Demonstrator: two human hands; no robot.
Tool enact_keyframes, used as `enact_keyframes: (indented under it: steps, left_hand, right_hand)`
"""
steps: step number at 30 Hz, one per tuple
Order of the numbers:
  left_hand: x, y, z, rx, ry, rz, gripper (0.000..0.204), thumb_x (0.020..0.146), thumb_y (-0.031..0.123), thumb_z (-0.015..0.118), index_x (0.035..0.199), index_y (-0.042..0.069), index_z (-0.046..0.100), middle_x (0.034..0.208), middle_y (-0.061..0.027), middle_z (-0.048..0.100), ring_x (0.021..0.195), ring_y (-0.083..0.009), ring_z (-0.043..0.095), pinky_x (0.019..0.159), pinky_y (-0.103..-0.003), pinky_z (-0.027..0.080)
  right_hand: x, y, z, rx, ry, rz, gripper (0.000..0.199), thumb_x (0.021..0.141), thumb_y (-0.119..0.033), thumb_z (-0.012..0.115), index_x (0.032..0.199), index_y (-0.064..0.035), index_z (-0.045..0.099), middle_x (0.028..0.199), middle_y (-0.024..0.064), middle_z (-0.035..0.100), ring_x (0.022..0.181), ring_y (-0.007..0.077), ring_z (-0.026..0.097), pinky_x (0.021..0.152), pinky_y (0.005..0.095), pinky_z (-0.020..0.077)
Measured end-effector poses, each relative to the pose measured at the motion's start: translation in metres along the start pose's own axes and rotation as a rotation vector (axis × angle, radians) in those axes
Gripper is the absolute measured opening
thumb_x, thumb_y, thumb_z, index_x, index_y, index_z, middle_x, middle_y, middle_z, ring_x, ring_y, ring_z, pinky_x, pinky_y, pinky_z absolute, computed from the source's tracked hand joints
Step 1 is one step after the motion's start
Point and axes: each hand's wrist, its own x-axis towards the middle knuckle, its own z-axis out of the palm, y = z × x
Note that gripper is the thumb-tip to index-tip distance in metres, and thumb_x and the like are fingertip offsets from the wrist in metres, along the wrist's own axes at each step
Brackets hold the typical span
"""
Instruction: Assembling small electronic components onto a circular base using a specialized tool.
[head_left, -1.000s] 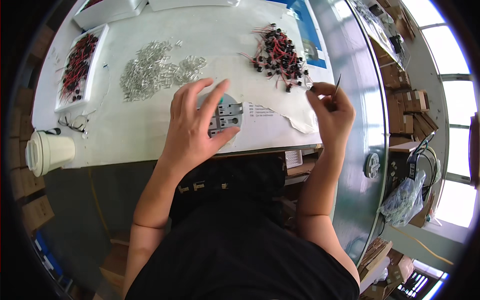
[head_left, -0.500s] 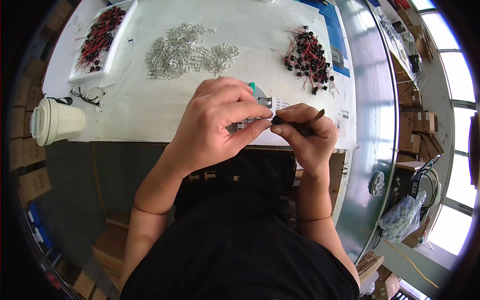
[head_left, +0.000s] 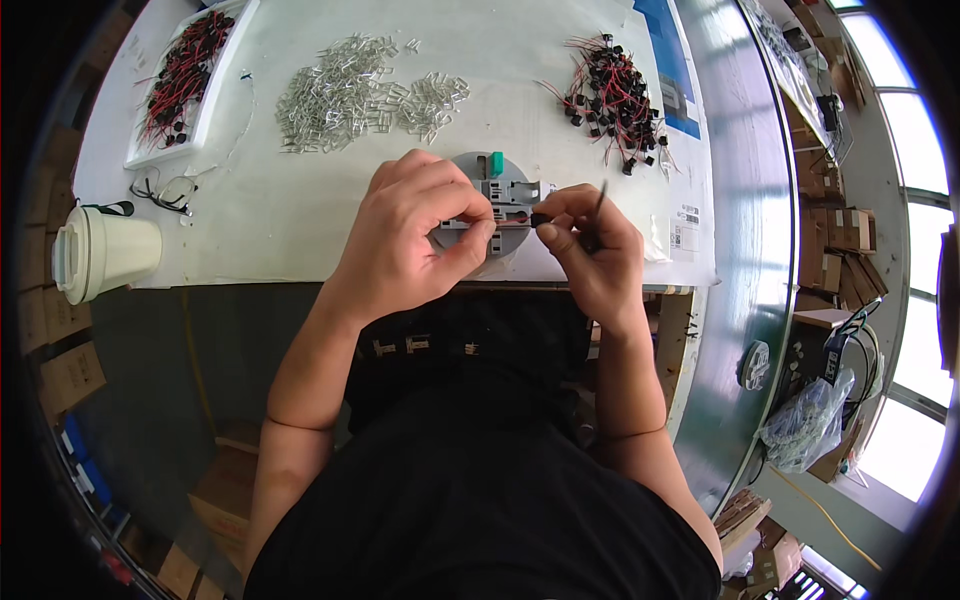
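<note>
My left hand (head_left: 415, 235) is closed, thumb and forefinger pinching the end of a thin red wire (head_left: 512, 221). That wire runs to a small black part (head_left: 541, 219), which my right hand (head_left: 605, 245) grips between thumb and forefinger. A slim dark tool (head_left: 601, 200) also sticks up from the right hand; its kind is hard to make out. Beneath the wire lies a round grey fixture (head_left: 520, 190) with metal-looking blocks and a green piece (head_left: 497, 163) on top. My left fingers cover part of it.
Beyond my hands lies a pile of clear U-shaped pieces (head_left: 340, 95). Black parts with red wires (head_left: 615, 100) are heaped at far right; more fill a white tray (head_left: 215, 110) at far left. A cream lidded bin (head_left: 125, 250) and glasses (head_left: 175, 190) stand left.
My hands have moved apart a little and slightly left, stretching the red wire between them. More of the round fixture shows now. The whole view has shifted slightly.
</note>
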Motion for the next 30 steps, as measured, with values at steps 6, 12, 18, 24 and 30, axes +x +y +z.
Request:
enact_keyframes:
  steps: [6, 12, 18, 24, 30]
  left_hand:
    - [-0.004, -0.002, 0.012, 0.269, 0.048, -0.012, 0.007, 0.081, 0.008, 0.077, 0.083, 0.009, 0.071, 0.093, -0.0029, 0.064, 0.097, -0.0258, 0.060, 0.090, -0.038, 0.045]
    - [-0.005, -0.001, 0.017, 0.281, 0.029, -0.048, 0.007, 0.080, 0.009, 0.077, 0.083, 0.007, 0.070, 0.099, -0.0051, 0.063, 0.102, -0.0284, 0.059, 0.092, -0.040, 0.047]
    - [-0.006, -0.004, 0.027, 0.232, 0.047, -0.081, 0.010, 0.081, 0.008, 0.077, 0.083, 0.003, 0.069, 0.099, -0.0074, 0.063, 0.103, -0.0304, 0.059, 0.093, -0.042, 0.049]
    - [-0.011, -0.008, 0.031, 0.209, 0.053, -0.114, 0.012, 0.082, 0.008, 0.078, 0.089, 0.003, 0.071, 0.105, -0.0094, 0.063, 0.107, -0.0317, 0.058, 0.095, -0.042, 0.049]
    - [-0.009, -0.009, 0.037, 0.154, 0.180, -0.106, 0.018, 0.082, 0.014, 0.083, 0.095, 0.008, 0.071, 0.114, -0.0069, 0.063, 0.108, -0.0320, 0.057, 0.095, -0.043, 0.049]
  right_hand:
    - [0.005, -0.003, 0.005, -0.290, 0.000, -0.031, 0.022, 0.087, 0.006, 0.080, 0.107, 0.0007, 0.072, 0.102, 0.0052, 0.066, 0.074, 0.0104, 0.058, 0.067, 0.0270, 0.0481]
    - [0.005, -0.005, 0.007, -0.496, -0.017, -0.117, 0.017, 0.090, -0.002, 0.079, 0.106, -0.0031, 0.073, 0.102, 0.0087, 0.068, 0.073, 0.0223, 0.064, 0.065, 0.0344, 0.0517]
    - [0.007, -0.018, 0.015, -0.768, -0.006, -0.161, 0.007, 0.092, -0.009, 0.077, 0.097, -0.0061, 0.072, 0.098, 0.0091, 0.066, 0.077, 0.0348, 0.067, 0.066, 0.0444, 0.0542]
    - [0.018, -0.028, 0.011, -0.891, -0.148, -0.215, 0.004, 0.088, -0.005, 0.068, 0.090, -0.0065, 0.065, 0.095, 0.0102, 0.062, 0.079, 0.0329, 0.069, 0.060, 0.0456, 0.0550]
    - [0.033, -0.033, 0.005, -0.933, -0.284, -0.246, 0.005, 0.089, -0.005, 0.068, 0.084, -0.0055, 0.067, 0.090, 0.0115, 0.063, 0.073, 0.0343, 0.070, 0.059, 0.0463, 0.0545]
